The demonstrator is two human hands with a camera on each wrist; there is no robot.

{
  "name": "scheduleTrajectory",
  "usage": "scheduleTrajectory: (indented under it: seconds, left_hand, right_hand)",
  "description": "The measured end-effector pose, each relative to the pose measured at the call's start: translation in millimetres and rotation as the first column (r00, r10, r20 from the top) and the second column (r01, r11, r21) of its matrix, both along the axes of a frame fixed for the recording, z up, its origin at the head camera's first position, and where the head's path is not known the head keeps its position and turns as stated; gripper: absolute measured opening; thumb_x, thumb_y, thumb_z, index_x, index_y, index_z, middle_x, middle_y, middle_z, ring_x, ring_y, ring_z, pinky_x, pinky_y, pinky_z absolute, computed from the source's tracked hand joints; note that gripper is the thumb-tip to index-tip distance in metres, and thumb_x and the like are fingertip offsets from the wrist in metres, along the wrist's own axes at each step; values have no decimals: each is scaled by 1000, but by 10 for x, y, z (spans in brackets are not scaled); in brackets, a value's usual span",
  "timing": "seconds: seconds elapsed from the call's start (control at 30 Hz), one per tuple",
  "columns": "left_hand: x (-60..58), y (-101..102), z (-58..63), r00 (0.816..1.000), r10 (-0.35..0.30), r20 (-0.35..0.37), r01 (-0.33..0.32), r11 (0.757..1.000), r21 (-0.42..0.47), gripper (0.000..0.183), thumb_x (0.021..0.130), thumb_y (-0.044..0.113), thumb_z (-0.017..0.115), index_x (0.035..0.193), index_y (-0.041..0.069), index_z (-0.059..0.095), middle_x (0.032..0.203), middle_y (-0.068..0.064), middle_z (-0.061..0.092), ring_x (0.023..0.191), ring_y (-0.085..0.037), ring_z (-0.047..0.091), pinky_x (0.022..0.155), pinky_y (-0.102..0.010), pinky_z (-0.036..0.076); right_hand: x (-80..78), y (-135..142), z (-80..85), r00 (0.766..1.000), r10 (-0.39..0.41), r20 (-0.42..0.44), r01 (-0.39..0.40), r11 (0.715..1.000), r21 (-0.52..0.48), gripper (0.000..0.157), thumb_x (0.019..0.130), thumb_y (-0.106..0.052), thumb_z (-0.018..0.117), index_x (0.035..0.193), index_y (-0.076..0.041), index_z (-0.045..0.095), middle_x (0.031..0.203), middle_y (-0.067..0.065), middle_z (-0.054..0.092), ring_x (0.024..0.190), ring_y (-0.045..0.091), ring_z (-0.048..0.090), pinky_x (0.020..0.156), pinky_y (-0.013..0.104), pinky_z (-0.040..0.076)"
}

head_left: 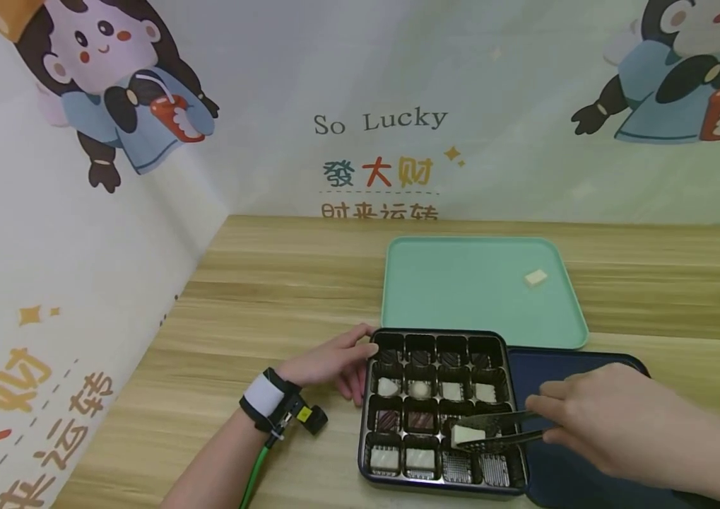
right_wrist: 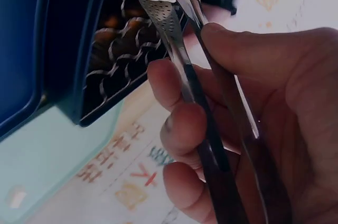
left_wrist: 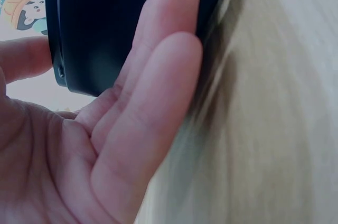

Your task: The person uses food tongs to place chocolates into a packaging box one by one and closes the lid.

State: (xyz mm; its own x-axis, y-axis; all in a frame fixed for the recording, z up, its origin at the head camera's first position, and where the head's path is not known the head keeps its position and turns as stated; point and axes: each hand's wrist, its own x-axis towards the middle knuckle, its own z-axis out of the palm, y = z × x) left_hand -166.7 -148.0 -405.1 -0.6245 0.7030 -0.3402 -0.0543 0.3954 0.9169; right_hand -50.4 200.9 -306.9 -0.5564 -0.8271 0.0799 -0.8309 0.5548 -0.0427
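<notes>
A dark box (head_left: 442,486) with a compartmented insert holds dark, white and brown striped chocolates. My left hand (head_left: 328,364) rests against its left side, the thumb at the rim. Nearly straight fingers (left_wrist: 153,108) lie along the outer wall in the left wrist view. My right hand (head_left: 620,417) grips metal tongs (head_left: 512,440) with perforated tips. Between those tips is a white chocolate piece (head_left: 466,435), over the right half of the box near the third row from the back. Whether the piece touches the insert, I cannot tell. Two front-right compartments (head_left: 477,469) show bare ribbed bottoms.
Behind the box lies a mint green tray (head_left: 461,283) with one white piece (head_left: 535,277) toward its right side. A dark blue lid (head_left: 576,481) sits to the box's right, below my right hand. A cable (head_left: 256,470) trails from my left wrist across the wooden table (head_left: 258,283).
</notes>
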Motion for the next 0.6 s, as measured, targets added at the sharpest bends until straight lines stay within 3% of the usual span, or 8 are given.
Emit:
scheduleTrajectory:
  seconds: [0.27, 0.47, 0.53, 0.6]
  left_hand:
    - [-7, 17, -17, 1000, -5, 5, 5, 1000, -2, 38, 95, 47, 37, 121, 19, 35, 72, -20, 60, 61, -35, 61, 53, -44, 51]
    - [-15, 8, -18, 1000, -4, -5, 4, 1000, -11, 39, 95, 48, 36, 122, 20, 35, 72, -21, 60, 61, -35, 61, 53, -44, 51]
    - [-15, -1, -14, 1000, -8, -8, 8, 1000, -12, 40, 95, 49, 36, 122, 20, 35, 71, -21, 60, 62, -35, 61, 53, -44, 51]
    - [-15, -13, -13, 1000, -10, -13, 10, 1000, -12, 40, 95, 48, 36, 123, 20, 35, 71, -20, 60, 61, -35, 61, 53, -44, 51]
  right_hand:
    - [71, -234, 14, 996, 90, 1, -89, 981, 174, 21, 78, -30, 68, 95, -18, 63, 79, -12, 54, 58, 0, 46, 44, 15, 35]
    - [113, -456, 11, 987, 105, -120, -59, 940, 336, 16, 74, -19, 71, 89, -20, 65, 70, -9, 51, 49, 5, 39, 38, 20, 25]
    - [122, -552, 35, 982, 113, -148, -52, 931, 361, 6, 76, -19, 69, 79, -21, 64, 63, -9, 45, 45, 5, 34, 37, 21, 22]
    - [130, -658, 63, 973, 132, -190, -50, 922, 385, 19, 77, -17, 67, 63, -24, 56, 55, -9, 36, 44, 5, 24, 38, 23, 17]
